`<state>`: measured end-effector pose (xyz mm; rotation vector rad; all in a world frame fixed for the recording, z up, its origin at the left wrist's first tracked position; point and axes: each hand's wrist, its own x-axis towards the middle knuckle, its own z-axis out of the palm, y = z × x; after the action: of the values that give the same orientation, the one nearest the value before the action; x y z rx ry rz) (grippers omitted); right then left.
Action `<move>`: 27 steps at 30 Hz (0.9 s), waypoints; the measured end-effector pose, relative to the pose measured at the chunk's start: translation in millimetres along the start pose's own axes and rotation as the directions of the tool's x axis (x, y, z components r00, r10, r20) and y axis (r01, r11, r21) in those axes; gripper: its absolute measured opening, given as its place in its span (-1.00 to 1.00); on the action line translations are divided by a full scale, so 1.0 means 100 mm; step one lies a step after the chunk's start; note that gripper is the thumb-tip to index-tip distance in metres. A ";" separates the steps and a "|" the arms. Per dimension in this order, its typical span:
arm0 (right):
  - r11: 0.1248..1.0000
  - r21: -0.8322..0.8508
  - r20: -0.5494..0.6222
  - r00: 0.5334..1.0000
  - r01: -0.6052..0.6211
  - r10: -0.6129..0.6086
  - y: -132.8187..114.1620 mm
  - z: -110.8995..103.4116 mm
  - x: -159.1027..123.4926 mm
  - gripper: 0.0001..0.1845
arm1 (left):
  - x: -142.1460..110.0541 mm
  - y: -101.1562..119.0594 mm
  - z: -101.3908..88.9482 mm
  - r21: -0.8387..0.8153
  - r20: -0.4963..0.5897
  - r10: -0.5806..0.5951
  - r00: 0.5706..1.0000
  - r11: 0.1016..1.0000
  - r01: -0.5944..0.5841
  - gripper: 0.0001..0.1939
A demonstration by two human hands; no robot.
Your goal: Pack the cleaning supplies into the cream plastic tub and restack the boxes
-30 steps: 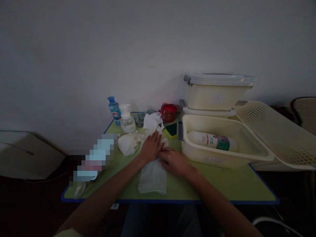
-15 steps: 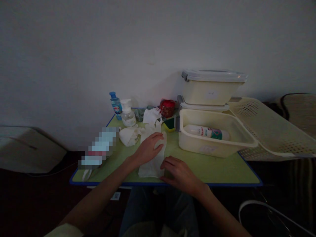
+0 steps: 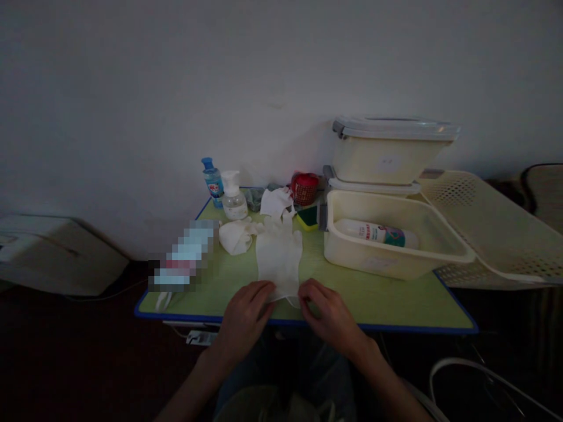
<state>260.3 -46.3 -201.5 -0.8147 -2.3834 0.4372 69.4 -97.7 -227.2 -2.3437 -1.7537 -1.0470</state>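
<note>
The white glove lay flat on the green tabletop, its fingers pointing toward the back edge and its cuff close to the middle of the blue-trimmed front edge. The left grip was at the left corner of the cuff, fingertips and thumb closed together on the thin material. The right grip pinched the opposite corner, fingers curled and thumb beneath. Thus the cuff ran between the two, while the palm and fingers of the glove stretched away beyond them, untouched. A second layer showed at the cuff's edge near the right one.

Just left of the glove lay a crumpled white glove. Past the fingertips, toward the back edge, were a white cloth-like bundle and, to its right, a yellow and green sponge. A pump bottle and a blue bottle stood by the back left corner. Toward the right edge sat a cream bin with a white bottle lying inside.
</note>
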 end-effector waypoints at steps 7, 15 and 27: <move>0.998 0.054 -0.065 0.998 -0.022 0.025 -0.01 -0.11 0.00 -0.81 | 0.05 0.06 -0.13 -0.023 -0.191 0.010 0.982 1.000 -0.015 -0.81; 1.000 -0.017 -0.171 0.985 0.003 -0.006 0.01 -0.17 -0.03 -0.77 | 0.13 0.22 -0.16 -0.123 -0.222 -0.112 0.969 0.989 0.086 -0.88; 0.995 -0.094 0.020 1.000 0.018 -0.017 0.02 -0.16 -0.08 -0.71 | 0.09 0.17 -0.28 0.013 0.176 0.037 0.984 0.999 -0.039 -0.74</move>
<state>275.8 -47.9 -193.1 -0.8341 -2.4425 0.3290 71.1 -107.5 -194.4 -2.5188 -1.7560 -0.8406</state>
